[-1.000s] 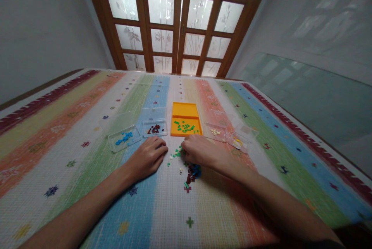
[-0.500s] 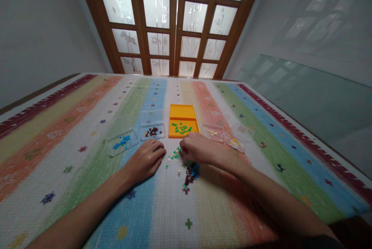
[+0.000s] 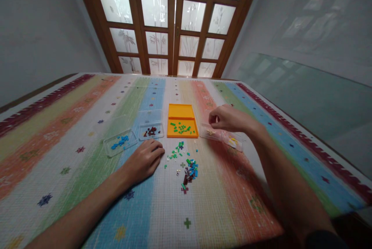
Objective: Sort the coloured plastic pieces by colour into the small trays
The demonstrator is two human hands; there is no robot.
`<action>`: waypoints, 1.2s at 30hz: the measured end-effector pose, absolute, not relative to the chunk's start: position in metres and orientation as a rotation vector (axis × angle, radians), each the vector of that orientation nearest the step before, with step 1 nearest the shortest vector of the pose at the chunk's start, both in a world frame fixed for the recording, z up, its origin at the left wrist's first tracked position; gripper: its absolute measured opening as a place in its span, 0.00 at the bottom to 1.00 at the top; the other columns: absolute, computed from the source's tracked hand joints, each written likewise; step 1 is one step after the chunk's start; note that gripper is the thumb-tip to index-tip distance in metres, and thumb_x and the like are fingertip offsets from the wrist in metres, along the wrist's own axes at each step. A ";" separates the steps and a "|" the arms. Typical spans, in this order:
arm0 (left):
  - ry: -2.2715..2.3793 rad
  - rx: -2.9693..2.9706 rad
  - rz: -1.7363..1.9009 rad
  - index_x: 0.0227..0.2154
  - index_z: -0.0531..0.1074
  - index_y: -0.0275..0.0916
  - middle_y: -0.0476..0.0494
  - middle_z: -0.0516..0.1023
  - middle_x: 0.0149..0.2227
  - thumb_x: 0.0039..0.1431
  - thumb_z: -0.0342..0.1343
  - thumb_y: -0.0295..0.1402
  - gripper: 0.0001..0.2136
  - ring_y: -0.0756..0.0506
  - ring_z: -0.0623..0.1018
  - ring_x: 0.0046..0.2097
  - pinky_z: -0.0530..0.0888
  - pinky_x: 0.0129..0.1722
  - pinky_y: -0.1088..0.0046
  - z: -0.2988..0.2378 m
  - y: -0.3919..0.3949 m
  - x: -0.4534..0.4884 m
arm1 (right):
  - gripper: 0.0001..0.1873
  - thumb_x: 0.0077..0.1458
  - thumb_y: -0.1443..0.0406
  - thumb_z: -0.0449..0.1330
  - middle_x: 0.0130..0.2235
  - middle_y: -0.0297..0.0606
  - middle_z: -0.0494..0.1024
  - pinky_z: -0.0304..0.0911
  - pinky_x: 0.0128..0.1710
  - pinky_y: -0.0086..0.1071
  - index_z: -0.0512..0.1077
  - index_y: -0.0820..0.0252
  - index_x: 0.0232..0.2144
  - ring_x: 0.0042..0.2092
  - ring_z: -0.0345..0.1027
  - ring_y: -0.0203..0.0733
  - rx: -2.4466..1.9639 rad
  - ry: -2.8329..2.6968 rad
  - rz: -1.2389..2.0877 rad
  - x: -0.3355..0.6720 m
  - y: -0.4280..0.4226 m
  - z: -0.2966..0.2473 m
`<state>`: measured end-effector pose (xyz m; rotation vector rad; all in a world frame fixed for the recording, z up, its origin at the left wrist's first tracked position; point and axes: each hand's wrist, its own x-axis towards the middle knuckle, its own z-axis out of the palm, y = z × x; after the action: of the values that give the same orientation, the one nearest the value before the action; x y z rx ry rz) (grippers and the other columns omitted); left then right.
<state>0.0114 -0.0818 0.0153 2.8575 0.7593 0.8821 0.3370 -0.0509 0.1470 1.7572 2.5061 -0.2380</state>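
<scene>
My right hand (image 3: 225,118) is above the clear box of cream bricks (image 3: 210,132), its thumb and fingers pinched together. Whatever those fingertips hold is too small or hidden to make out. On the tablecloth my left hand (image 3: 146,158) rests with its fingers loosely bent and nothing visible in it, just left of the loose green bricks (image 3: 176,152). Closer to me lies a mixed pile of small blue, brown and green bricks (image 3: 190,172). An orange box (image 3: 182,137) with its lid laid back holds several green bricks (image 3: 182,128).
Left of the orange box stand a clear box (image 3: 162,135) with brown bricks and another clear box (image 3: 108,150) with blue ones. A clear box with yellow pieces (image 3: 232,141) sits at the right. A striped tablecloth (image 3: 171,218) covers the table.
My right hand has moved from the loose bricks up and right to above the box of cream bricks, uncovering the mixed pile. My left hand has stayed in place.
</scene>
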 end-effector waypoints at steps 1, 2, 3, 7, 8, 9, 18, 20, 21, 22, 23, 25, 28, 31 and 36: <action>0.761 2.858 0.881 0.40 0.75 0.38 0.39 0.77 0.40 0.68 0.48 0.25 0.10 0.42 0.75 0.42 0.75 0.43 0.61 0.015 -0.082 0.011 | 0.08 0.52 0.74 0.61 0.30 0.39 0.82 0.58 0.30 0.28 0.81 0.63 0.31 0.31 0.72 0.37 1.750 2.486 -0.252 0.341 -0.048 0.145; 0.763 2.859 0.882 0.40 0.75 0.38 0.39 0.77 0.40 0.69 0.48 0.25 0.10 0.42 0.75 0.42 0.75 0.43 0.61 0.016 -0.082 0.011 | 0.09 0.52 0.75 0.61 0.31 0.39 0.82 0.59 0.31 0.28 0.81 0.63 0.31 0.31 0.73 0.38 1.738 2.472 -0.267 0.345 -0.045 0.143; 0.767 2.861 0.880 0.40 0.75 0.38 0.39 0.77 0.39 0.69 0.48 0.25 0.10 0.42 0.75 0.42 0.75 0.43 0.61 0.016 -0.082 0.011 | 0.10 0.52 0.75 0.61 0.32 0.40 0.83 0.60 0.32 0.28 0.82 0.63 0.32 0.33 0.74 0.38 1.725 2.462 -0.283 0.347 -0.042 0.141; 0.777 2.871 0.866 0.40 0.75 0.37 0.39 0.77 0.39 0.69 0.48 0.25 0.10 0.42 0.75 0.41 0.75 0.43 0.61 0.017 -0.082 0.011 | 0.11 0.53 0.74 0.62 0.36 0.42 0.85 0.63 0.35 0.29 0.83 0.62 0.36 0.37 0.77 0.41 1.683 2.442 -0.319 0.347 -0.036 0.132; 0.778 2.873 0.864 0.40 0.75 0.37 0.39 0.77 0.39 0.70 0.48 0.25 0.10 0.42 0.75 0.41 0.75 0.43 0.61 0.017 -0.082 0.011 | 0.11 0.53 0.74 0.62 0.37 0.42 0.85 0.64 0.36 0.29 0.83 0.62 0.36 0.37 0.78 0.42 1.679 2.442 -0.325 0.347 -0.035 0.130; 0.774 2.876 0.864 0.40 0.75 0.37 0.39 0.77 0.39 0.70 0.48 0.25 0.10 0.42 0.75 0.41 0.75 0.42 0.61 0.017 -0.082 0.011 | 0.12 0.53 0.75 0.62 0.37 0.42 0.85 0.64 0.36 0.28 0.83 0.62 0.37 0.37 0.78 0.42 1.675 2.443 -0.335 0.347 -0.034 0.129; 0.755 2.899 0.862 0.40 0.74 0.37 0.39 0.77 0.40 0.69 0.48 0.24 0.09 0.42 0.75 0.42 0.75 0.43 0.62 0.015 -0.081 0.010 | 0.15 0.56 0.76 0.58 0.36 0.44 0.85 0.63 0.36 0.29 0.83 0.64 0.39 0.36 0.76 0.39 1.644 2.531 -0.349 0.345 -0.034 0.124; 0.758 2.900 0.862 0.40 0.73 0.37 0.39 0.77 0.40 0.69 0.48 0.24 0.09 0.42 0.75 0.42 0.75 0.43 0.61 0.014 -0.081 0.010 | 0.15 0.56 0.76 0.58 0.37 0.43 0.85 0.62 0.36 0.29 0.83 0.63 0.40 0.36 0.75 0.38 1.622 2.611 -0.332 0.341 -0.037 0.123; 0.758 2.898 0.861 0.40 0.73 0.37 0.39 0.77 0.40 0.69 0.48 0.24 0.09 0.41 0.75 0.42 0.75 0.43 0.61 0.014 -0.081 0.010 | 0.15 0.56 0.77 0.58 0.37 0.42 0.84 0.62 0.36 0.28 0.83 0.62 0.40 0.35 0.74 0.37 1.599 2.657 -0.337 0.337 -0.039 0.122; 0.758 2.896 0.859 0.40 0.74 0.37 0.39 0.77 0.40 0.69 0.48 0.25 0.09 0.41 0.75 0.42 0.75 0.43 0.60 0.014 -0.081 0.011 | 0.15 0.56 0.77 0.58 0.37 0.41 0.84 0.62 0.36 0.28 0.82 0.61 0.39 0.35 0.73 0.37 1.560 2.706 -0.346 0.333 -0.043 0.120; 0.754 2.895 0.861 0.40 0.74 0.36 0.39 0.77 0.40 0.70 0.47 0.25 0.09 0.41 0.74 0.42 0.75 0.43 0.60 0.014 -0.081 0.011 | 0.15 0.55 0.77 0.58 0.37 0.40 0.83 0.61 0.36 0.28 0.82 0.61 0.38 0.35 0.73 0.37 1.504 2.753 -0.354 0.329 -0.046 0.116; 0.745 2.897 0.870 0.40 0.74 0.35 0.38 0.77 0.39 0.70 0.47 0.25 0.10 0.41 0.74 0.42 0.75 0.43 0.60 0.013 -0.081 0.010 | 0.15 0.54 0.78 0.60 0.37 0.40 0.82 0.60 0.36 0.28 0.82 0.60 0.36 0.36 0.72 0.37 1.375 2.823 -0.360 0.319 -0.055 0.108; 0.740 2.905 0.882 0.40 0.74 0.35 0.38 0.77 0.39 0.70 0.46 0.25 0.10 0.41 0.74 0.41 0.75 0.42 0.60 0.012 -0.081 0.010 | 0.13 0.57 0.75 0.60 0.37 0.41 0.81 0.56 0.33 0.29 0.83 0.58 0.35 0.36 0.71 0.39 1.279 2.827 -0.304 0.307 -0.068 0.092; 0.737 2.913 0.877 0.40 0.74 0.35 0.38 0.77 0.39 0.70 0.47 0.25 0.10 0.41 0.74 0.41 0.75 0.42 0.60 0.013 -0.081 0.011 | 0.11 0.60 0.72 0.60 0.37 0.43 0.79 0.51 0.29 0.32 0.83 0.59 0.33 0.34 0.68 0.40 1.317 2.765 -0.162 0.302 -0.076 0.079; 0.757 2.927 0.855 0.39 0.74 0.35 0.38 0.77 0.39 0.70 0.47 0.25 0.10 0.41 0.74 0.41 0.74 0.42 0.61 0.015 -0.082 0.012 | 0.09 0.61 0.71 0.61 0.40 0.43 0.78 0.51 0.30 0.32 0.81 0.59 0.33 0.34 0.67 0.39 1.337 2.795 -0.110 0.303 -0.078 0.072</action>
<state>0.0119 -0.0825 0.0147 2.9275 0.7568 0.8553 0.3030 -0.0784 0.0717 1.3371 2.7948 -0.1100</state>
